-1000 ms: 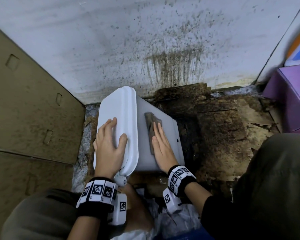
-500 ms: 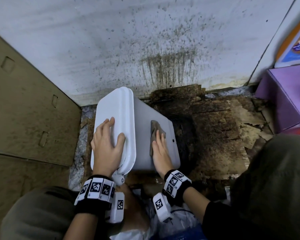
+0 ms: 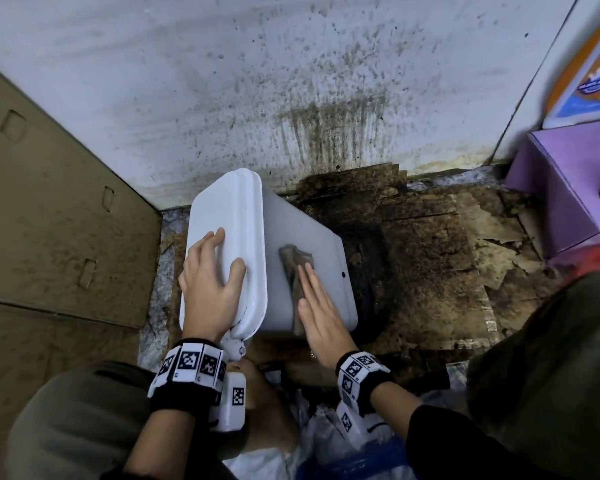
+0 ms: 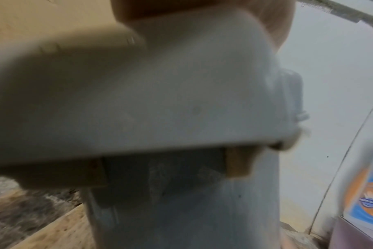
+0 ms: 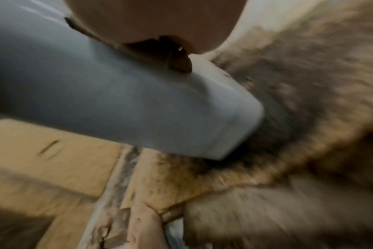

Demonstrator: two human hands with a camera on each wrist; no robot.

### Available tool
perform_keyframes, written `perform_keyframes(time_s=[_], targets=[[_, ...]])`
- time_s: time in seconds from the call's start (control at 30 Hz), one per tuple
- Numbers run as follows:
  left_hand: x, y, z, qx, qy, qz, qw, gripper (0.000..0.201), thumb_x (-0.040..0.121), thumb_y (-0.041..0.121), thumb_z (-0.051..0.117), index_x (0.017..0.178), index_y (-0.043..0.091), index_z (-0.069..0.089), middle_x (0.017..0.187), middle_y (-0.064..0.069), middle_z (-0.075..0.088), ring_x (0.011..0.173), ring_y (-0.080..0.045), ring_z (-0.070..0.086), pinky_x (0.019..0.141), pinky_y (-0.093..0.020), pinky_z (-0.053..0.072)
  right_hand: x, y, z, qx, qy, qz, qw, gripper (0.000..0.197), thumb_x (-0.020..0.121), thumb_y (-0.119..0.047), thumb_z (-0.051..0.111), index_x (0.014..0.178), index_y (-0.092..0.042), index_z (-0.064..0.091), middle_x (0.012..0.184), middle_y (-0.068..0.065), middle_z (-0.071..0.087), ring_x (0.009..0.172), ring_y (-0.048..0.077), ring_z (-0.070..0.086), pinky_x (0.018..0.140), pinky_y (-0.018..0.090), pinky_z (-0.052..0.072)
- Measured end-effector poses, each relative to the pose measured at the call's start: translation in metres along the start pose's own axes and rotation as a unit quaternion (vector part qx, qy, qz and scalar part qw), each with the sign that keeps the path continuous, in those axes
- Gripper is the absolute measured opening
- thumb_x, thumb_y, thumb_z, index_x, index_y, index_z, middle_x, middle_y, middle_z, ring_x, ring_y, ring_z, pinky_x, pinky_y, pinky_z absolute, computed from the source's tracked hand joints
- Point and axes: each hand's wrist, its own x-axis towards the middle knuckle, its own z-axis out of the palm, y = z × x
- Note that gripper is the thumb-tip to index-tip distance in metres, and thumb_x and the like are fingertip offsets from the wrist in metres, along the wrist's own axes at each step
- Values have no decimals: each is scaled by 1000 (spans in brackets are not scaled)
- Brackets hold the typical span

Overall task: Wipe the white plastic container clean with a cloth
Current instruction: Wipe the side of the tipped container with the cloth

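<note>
A white plastic container [image 3: 326,271] lies on its side on the stained floor, its lid [image 3: 222,216] facing left. My left hand [image 3: 210,278] rests flat on the lid with fingers spread. My right hand [image 3: 317,303] presses a brownish-grey cloth [image 3: 296,259] flat against the container's upturned side with straight fingers. The left wrist view shows the blurred lid edge [image 4: 160,101] close up. In the right wrist view the cloth [image 5: 172,57] sits under the palm on the container's body [image 5: 117,104].
A stained white wall [image 3: 291,81] stands right behind the container. Brown cardboard [image 3: 49,220] leans at the left. A purple box [image 3: 561,188] sits at the right. Dark, peeling cardboard [image 3: 447,254] covers the floor. My knees and a plastic bag [image 3: 329,441] fill the foreground.
My right hand has slid the cloth back toward me and a little right across the container's side. The left hand has stayed on the lid.
</note>
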Motion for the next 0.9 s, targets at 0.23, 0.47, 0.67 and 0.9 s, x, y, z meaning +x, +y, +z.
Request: perform_keyframes(time_s=[0.23, 0.47, 0.67, 0.9], targets=[[-1, -1, -3, -6, 4, 0, 1000, 65, 85, 51, 42, 144, 24, 48, 149, 4, 43, 143, -16, 36, 119, -50, 24, -2, 75, 7, -121, -87, 154, 977, 61, 106, -23, -4, 153, 8, 17, 159, 13, -18, 153, 44, -8, 126, 41, -7], [-1, -3, -5, -5, -1, -7, 1000, 66, 85, 52, 41, 145, 25, 47, 150, 6, 42, 143, -17, 35, 119, -49, 22, 15, 46, 14, -32, -48, 244, 968, 52, 110, -24, 15, 159, -7, 11, 168, 15, -3, 155, 31, -6, 125, 38, -6], [-1, -2, -4, -2, 1, -4, 1000, 68, 84, 54, 40, 145, 24, 48, 149, 3, 42, 142, -19, 36, 118, -48, 23, 18, -26, 23, 41, 4, 166, 985, 55, 109, -39, 12, 161, -21, 4, 168, 1, -3, 156, 20, -7, 125, 31, -7], [-1, -5, -5, 0, -1, -8, 1000, 68, 85, 55, 39, 146, 25, 46, 150, 3, 42, 143, -19, 35, 119, -47, 23, 7, -59, 17, 63, 27, -4, 998, 52, 110, -35, 22, 158, -39, 3, 168, -13, -6, 152, -1, -10, 123, 21, -5]])
